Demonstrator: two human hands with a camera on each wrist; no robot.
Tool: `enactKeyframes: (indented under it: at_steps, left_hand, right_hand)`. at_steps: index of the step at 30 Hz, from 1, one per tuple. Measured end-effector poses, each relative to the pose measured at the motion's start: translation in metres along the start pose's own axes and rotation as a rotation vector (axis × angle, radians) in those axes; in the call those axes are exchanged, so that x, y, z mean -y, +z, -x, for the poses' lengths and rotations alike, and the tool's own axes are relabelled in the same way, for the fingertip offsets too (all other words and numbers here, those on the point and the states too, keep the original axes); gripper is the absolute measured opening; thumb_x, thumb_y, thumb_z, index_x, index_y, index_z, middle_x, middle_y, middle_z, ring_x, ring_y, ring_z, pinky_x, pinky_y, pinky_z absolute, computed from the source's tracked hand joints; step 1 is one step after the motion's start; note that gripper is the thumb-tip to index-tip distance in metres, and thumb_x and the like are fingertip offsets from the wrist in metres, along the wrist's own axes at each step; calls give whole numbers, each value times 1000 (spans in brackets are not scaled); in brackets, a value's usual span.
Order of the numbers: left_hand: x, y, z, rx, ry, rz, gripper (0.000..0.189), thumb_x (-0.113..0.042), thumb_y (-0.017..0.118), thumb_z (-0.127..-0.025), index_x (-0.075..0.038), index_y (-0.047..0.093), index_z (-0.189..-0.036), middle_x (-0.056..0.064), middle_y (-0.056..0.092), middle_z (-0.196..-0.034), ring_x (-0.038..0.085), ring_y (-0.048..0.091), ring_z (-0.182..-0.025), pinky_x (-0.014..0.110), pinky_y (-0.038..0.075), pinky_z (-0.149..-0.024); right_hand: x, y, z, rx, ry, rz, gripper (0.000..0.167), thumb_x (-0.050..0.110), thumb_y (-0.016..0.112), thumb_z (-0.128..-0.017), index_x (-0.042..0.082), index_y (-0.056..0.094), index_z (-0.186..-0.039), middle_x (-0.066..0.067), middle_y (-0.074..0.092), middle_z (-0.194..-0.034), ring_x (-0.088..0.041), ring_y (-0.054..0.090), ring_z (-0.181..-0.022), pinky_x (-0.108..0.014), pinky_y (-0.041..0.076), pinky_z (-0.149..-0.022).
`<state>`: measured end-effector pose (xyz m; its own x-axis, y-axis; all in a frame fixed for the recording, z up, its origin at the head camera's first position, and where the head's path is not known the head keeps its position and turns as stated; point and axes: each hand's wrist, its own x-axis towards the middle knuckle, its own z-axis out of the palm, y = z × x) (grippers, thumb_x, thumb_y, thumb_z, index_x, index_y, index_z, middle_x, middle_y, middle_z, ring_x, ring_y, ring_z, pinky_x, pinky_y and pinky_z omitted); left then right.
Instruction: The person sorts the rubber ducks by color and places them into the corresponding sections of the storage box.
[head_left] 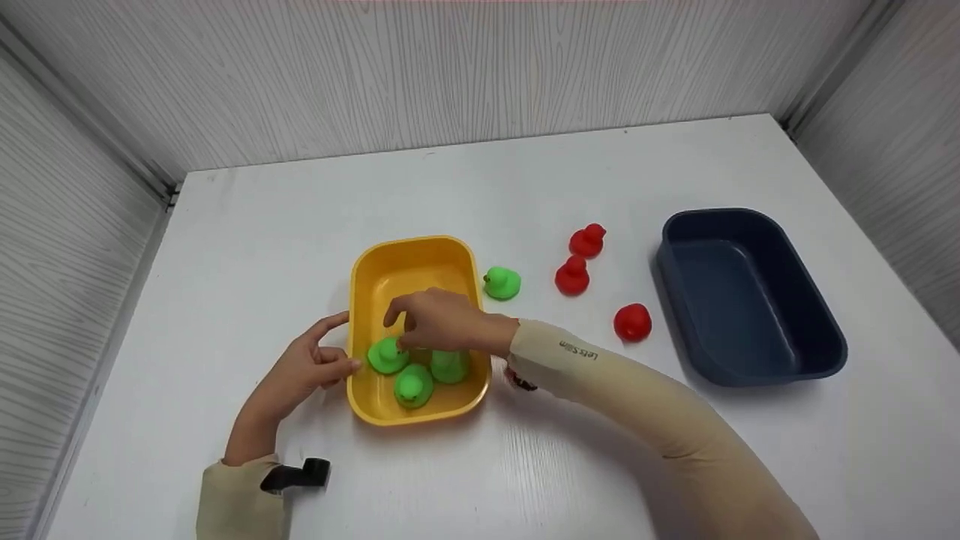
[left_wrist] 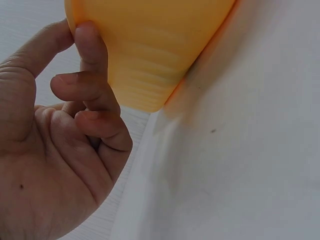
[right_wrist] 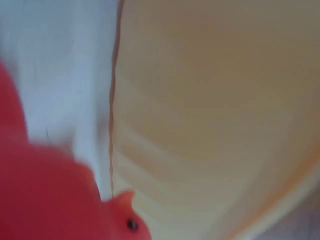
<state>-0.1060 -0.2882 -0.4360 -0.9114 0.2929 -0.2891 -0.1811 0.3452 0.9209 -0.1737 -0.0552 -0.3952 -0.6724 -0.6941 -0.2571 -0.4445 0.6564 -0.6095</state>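
Observation:
A yellow bin holds several green toy ducks, one of them a duck close below my right fingertips. My right hand hangs inside the bin with a gap between thumb and fingers, and nothing shows in its grasp. It hides part of another green duck. With thumb and fingers, my left hand pinches the bin's left rim; the left wrist view shows the hand against the yellow wall. The right hand is out of sight in the right wrist view, where a red duck looms beside the bin's wall.
One green duck sits just right of the yellow bin. Farther right are red ducks and a red piece. A dark blue bin stands at the right. Something red shows partly under my right wrist.

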Motion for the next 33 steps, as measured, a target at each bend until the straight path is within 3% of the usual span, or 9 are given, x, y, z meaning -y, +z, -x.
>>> enactKeyframes:
  at_steps: [6, 16, 22, 27, 33]
  left_hand:
    - [0, 0, 1, 1, 7, 23, 78, -15, 68, -88, -10, 22, -151, -5, 45, -59, 10, 37, -55, 28, 31, -56]
    - [-1, 0, 0, -2, 5, 19, 78, -15, 69, -87, -10, 23, -151, -5, 46, -60, 10, 39, -55, 27, 34, -57]
    - [-1, 0, 0, 3, 9, 24, 79, -14, 68, -88, -9, 22, -151, -6, 47, -60, 8, 39, -55, 26, 33, -57]
    - [0, -1, 0, -1, 8, 30, 79, -14, 68, -88, -8, 21, -151, -6, 47, -61, 8, 40, -55, 26, 34, -57]
    - [1, -1, -1, 3, 9, 38, 78, -13, 68, -88, -8, 21, -151, -6, 47, -60, 8, 39, -56, 26, 33, -57]
  right_hand:
    - [-4, -11, 10, -17, -57, -88, 33, 24, 70, -88, 12, 65, -119, -1, 68, -92, -13, 59, -80, -22, 48, -73]
    - [-20, -36, 20, -76, -111, -149, 36, 21, 70, -89, 7, 63, -121, -7, 68, -96, -16, 60, -80, -23, 49, -71]
    - [-41, -54, 25, -153, -67, -169, 36, 23, 69, -89, 7, 63, -121, -10, 65, -90, -17, 55, -76, -22, 47, -67]
    - [-61, -67, 28, -213, -19, -185, 37, 22, 69, -89, 7, 62, -122, -10, 64, -97, -19, 56, -80, -22, 50, -70]
    - [-84, -77, 35, -243, 80, -252, 35, 22, 69, -90, 12, 61, -122, -8, 62, -91, -24, 56, -80, -24, 49, -70]
